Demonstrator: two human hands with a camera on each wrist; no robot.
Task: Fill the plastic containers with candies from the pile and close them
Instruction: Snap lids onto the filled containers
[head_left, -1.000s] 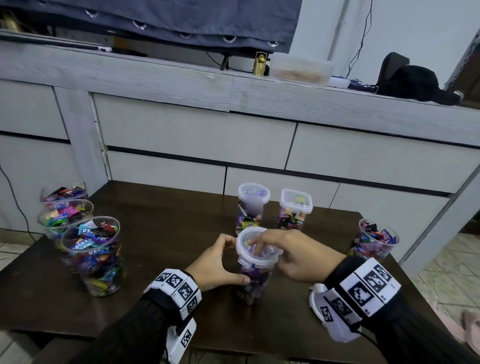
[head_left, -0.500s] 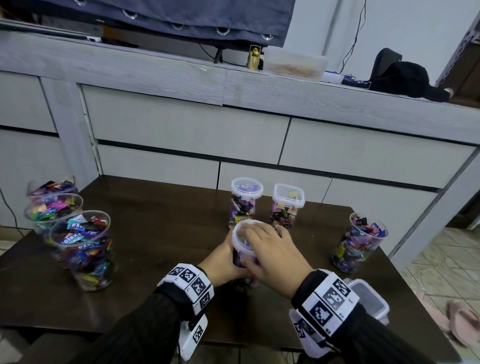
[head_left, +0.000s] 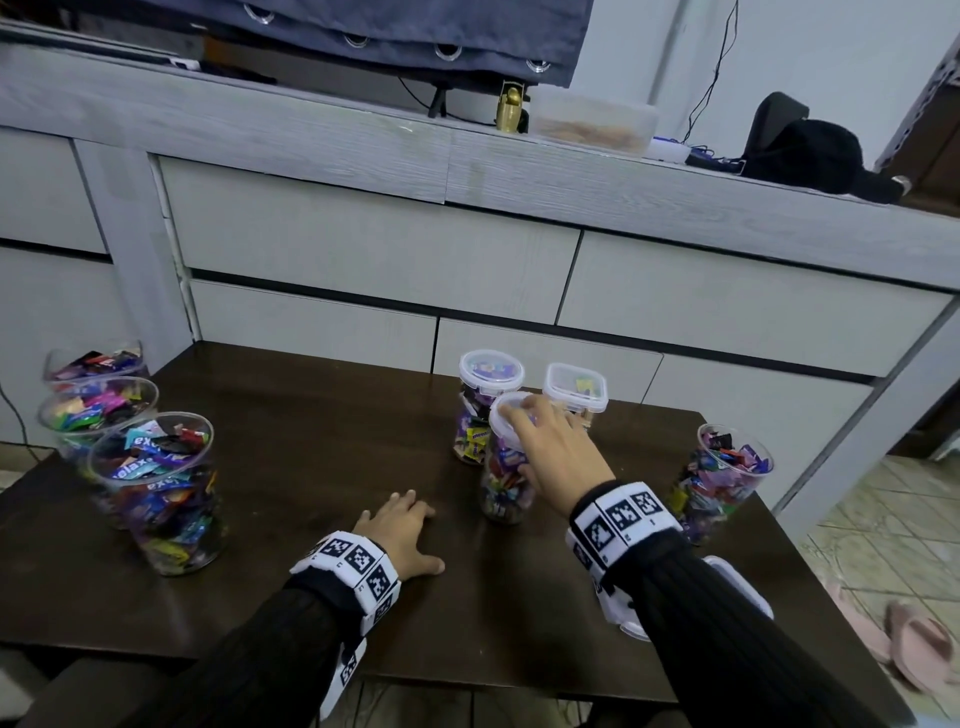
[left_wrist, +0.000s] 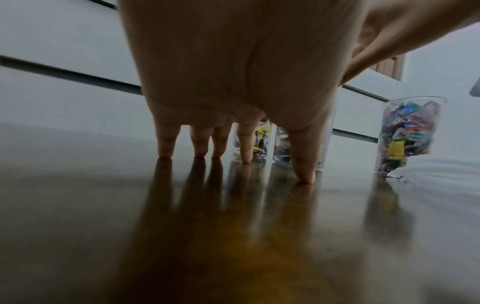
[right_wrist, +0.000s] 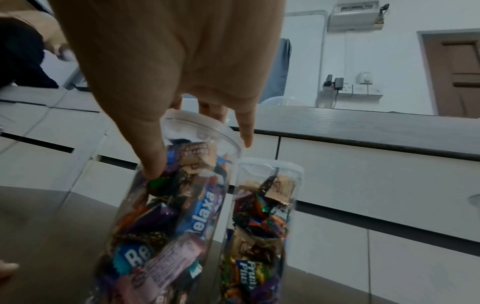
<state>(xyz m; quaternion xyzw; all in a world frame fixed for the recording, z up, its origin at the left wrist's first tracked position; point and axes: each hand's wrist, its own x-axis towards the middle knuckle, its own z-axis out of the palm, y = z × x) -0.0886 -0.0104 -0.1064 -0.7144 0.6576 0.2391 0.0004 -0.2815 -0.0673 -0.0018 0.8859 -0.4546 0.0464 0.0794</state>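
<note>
Dark table (head_left: 311, 467) by grey drawers | right hand (head_left: 558, 457) grasping lidded jar (head_left: 506, 483) from above, fingers (right_wrist: 153, 162) wrapped round it, likely parking it beside two closed jars (head_left: 491, 374) | left hand (head_left: 402, 535) flat on table, fingers released, steadying only

Grey room, dim light, as I saw it

Behind the dark wooden table (head_left: 311, 467) stood a long grey cabinet (head_left: 363, 249) with drawer fronts; a blue curtain (head_left: 415, 26) hung above, pale tiles (head_left: 872, 525) covered the floor, and what looked like a brown door (right_wrist: 459, 67) sat in the white wall (head_left: 831, 62).
</note>
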